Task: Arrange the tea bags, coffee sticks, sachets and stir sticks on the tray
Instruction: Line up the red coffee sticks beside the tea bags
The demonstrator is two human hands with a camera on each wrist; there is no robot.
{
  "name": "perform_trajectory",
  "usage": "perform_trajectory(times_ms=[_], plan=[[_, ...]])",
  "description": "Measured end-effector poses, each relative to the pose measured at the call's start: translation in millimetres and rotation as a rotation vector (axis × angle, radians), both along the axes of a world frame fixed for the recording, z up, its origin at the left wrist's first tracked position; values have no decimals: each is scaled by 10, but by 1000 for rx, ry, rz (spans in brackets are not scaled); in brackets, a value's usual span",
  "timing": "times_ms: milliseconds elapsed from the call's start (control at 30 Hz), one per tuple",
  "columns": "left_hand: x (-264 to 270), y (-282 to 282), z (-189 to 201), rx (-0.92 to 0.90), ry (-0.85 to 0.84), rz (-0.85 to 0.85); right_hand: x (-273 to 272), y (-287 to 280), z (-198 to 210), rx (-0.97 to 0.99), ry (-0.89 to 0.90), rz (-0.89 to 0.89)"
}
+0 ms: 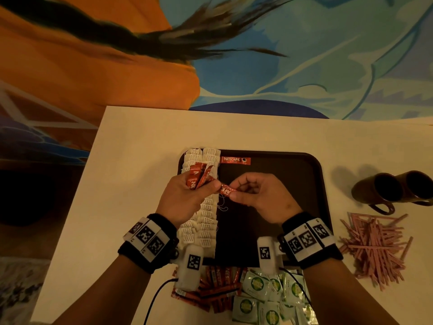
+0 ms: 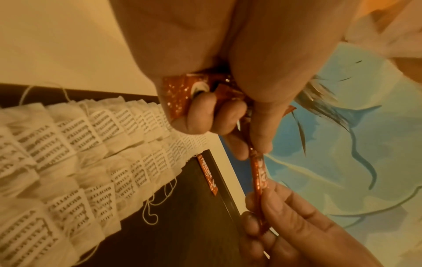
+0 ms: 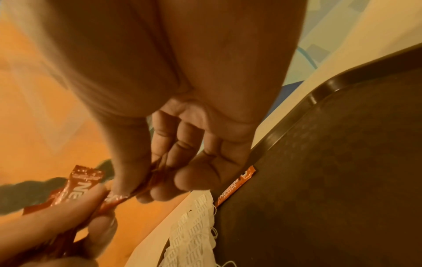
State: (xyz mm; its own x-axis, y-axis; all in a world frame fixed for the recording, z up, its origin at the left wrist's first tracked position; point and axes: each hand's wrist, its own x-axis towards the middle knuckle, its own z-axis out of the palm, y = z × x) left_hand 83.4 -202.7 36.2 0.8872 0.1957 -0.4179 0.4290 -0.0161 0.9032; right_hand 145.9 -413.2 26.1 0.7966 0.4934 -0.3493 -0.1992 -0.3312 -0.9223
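A dark tray (image 1: 314, 170) lies on the table with two columns of white tea bags (image 1: 206, 209) along its left side and one red coffee stick (image 1: 235, 160) flat at its far edge. My left hand (image 1: 187, 195) grips a bunch of red coffee sticks (image 1: 198, 175) above the tea bags. My right hand (image 1: 255, 195) pinches one red coffee stick (image 1: 226, 190) by its end; my left thumb and finger hold its other end. In the left wrist view that stick (image 2: 259, 173) spans both hands.
Near the table's front edge lie more red coffee sticks (image 1: 218, 285) and green-and-white sachets (image 1: 269, 294). A heap of pink stir sticks (image 1: 375, 245) sits right of the tray, with two dark mugs (image 1: 393, 188) on their sides behind it.
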Motion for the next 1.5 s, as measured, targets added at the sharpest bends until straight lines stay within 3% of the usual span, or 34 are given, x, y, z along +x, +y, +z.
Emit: perform_trajectory(times_ms=[200, 333, 433, 633, 767, 1033, 1200, 1500], plan=[[-57, 16, -9, 5, 59, -9, -13, -115, -5, 117, 58, -237], [-102, -25, 2, 119, 120, -293, -8, -117, 23, 326, 186, -426], [-107, -51, 33, 136, 110, -413, -1, -67, 55, 425, 225, -430], [-33, 43, 69, 127, 62, -236, 5, -17, 98, 151, 29, -225], [36, -6, 53, 105, 32, -187, -43, 46, 58, 100, 59, -103], [49, -36, -37, 211, 28, -228, -44, 38, 13, 44, 100, -26], [44, 27, -85, 173, 31, -80, -12, -131, -12, 36, 101, -69], [66, 42, -182, 262, 64, 0, 214, -243, -257, -92, 114, -355]])
